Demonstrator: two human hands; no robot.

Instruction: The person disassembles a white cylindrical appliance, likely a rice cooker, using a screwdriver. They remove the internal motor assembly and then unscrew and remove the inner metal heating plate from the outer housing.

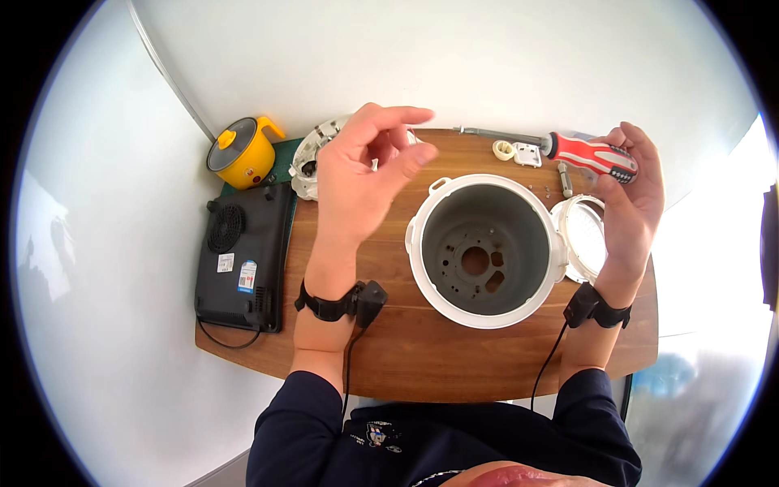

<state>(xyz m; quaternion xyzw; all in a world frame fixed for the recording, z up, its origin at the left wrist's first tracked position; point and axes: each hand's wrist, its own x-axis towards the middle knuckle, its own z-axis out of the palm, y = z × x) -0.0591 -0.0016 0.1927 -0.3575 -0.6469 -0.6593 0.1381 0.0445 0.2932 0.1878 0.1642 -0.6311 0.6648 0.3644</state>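
Right fingers (643,146) around red screwdriver (571,150)

White glare (748,166) washes out the bright view's right edge, inside a blue-fringed black fisheye rim (28,36).

A screwdriver (574,152) with a red, pale-grey and black handle and a long metal shaft is gripped by the right hand (631,199), raised near the surface's far edge, its tip pointing left. A white-rimmed rice-cooker housing (487,320) stands open-topped, right of the surface's middle, its grey interior bare, its base pierced by a round central hole and smaller cutouts.
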